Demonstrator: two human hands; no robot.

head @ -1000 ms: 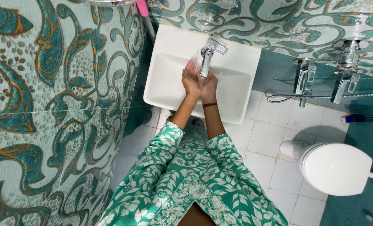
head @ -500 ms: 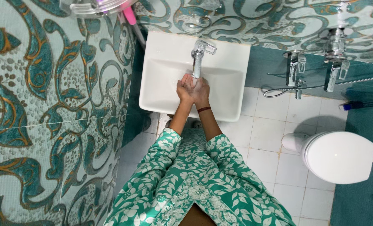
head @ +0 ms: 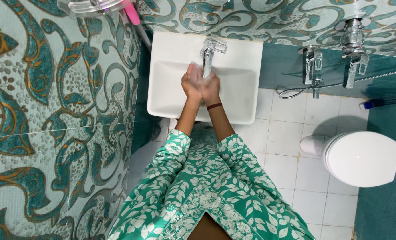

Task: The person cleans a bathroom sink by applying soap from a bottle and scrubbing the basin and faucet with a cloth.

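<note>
— Where is the chrome lever tap (head: 209, 52) compared with the hands?

— Its spout ends just above and between them, right at the fingertips. The left hand (head: 190, 82) and the right hand (head: 211, 87) are pressed together, palm to palm, over the bowl of the white rectangular ceramic washbasin (head: 171, 95).

— Are they holding anything?

— Nothing that shows. The fingers are stretched out rather than curled, each hand touching only the other. A dark red band (head: 214, 106) sits on the right wrist, just behind the hands.

— What can't you make out?

— The palms are hidden, since they face each other, and the fingertips blur beside the spout. I cannot tell whether water is running. The green floral sleeves (head: 171, 155) cover the arms below the elbows. To the right, well apart, stands a white toilet (head: 358, 158) with its lid down.
</note>
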